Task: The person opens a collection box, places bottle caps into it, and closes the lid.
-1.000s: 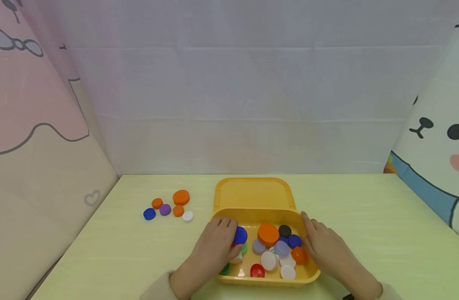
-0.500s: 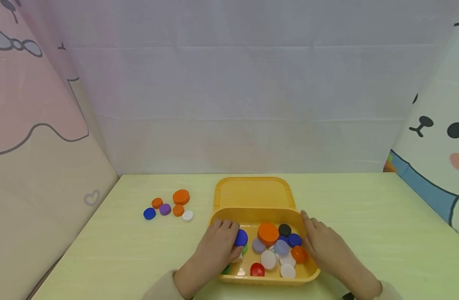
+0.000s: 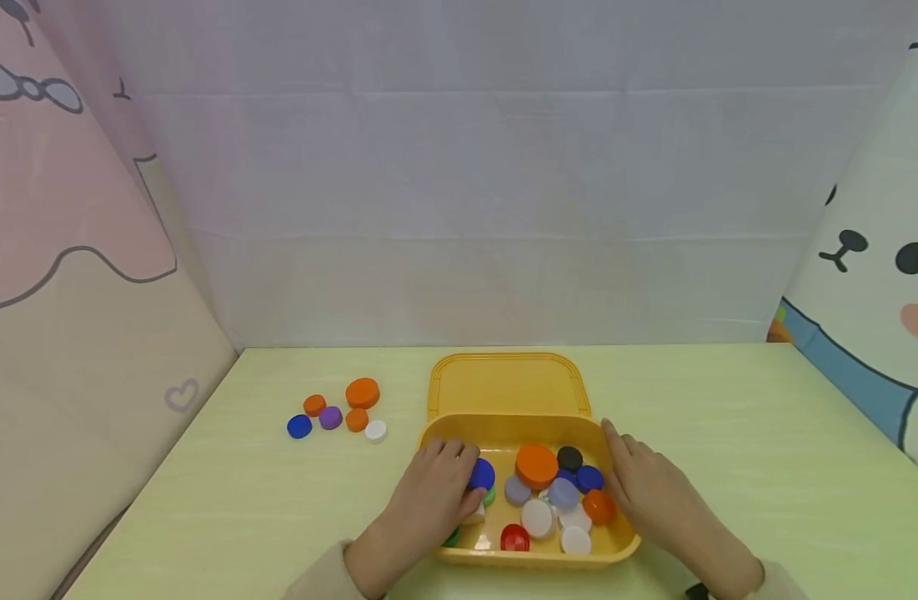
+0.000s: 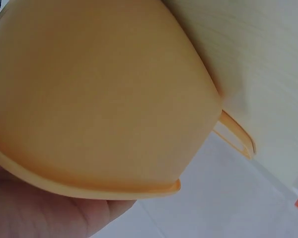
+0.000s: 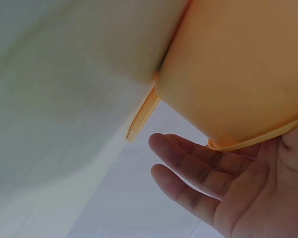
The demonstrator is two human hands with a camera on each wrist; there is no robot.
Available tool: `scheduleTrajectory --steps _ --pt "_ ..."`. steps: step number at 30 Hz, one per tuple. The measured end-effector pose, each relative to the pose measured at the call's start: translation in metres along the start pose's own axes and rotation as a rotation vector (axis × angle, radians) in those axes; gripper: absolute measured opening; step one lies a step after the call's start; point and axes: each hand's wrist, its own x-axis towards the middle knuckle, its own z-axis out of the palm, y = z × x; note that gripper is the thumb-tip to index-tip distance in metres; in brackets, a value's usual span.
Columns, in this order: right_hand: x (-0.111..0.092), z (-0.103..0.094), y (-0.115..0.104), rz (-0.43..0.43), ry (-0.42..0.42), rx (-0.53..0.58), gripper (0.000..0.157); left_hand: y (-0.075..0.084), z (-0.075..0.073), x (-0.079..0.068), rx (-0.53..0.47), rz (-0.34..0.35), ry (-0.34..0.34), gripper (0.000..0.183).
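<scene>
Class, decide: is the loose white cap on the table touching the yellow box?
Apart: the head view shows a strip of bare tabletop between the white cap and the yellow box.

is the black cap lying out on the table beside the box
No, the black cap lies inside the yellow box, next to the large orange cap.
</scene>
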Motion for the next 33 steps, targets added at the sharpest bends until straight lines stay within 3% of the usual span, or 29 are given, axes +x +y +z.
scheduleTrajectory --steps 10,19,26,33 --pt "0.0 0.0 -0.001 0.006 -0.014 0.001 0.053 -0.007 -0.007 -0.002 -0.014 -0.032 0.074 0.029" --pt "0.0 0.0 0.0 0.018 -0.046 0.006 0.055 -0.023 -0.015 -0.003 -0.047 -0.08 0.149 0.031" --pt "0.0 0.0 0.001 0.01 -0.038 0.019 0.054 -0.041 -0.02 -0.002 -0.063 -0.181 0.132 0.033" --pt "0.0 -0.001 0.0 0.015 -0.056 0.016 0.055 -0.067 -0.015 -0.006 -0.036 -0.244 0.161 0.031"
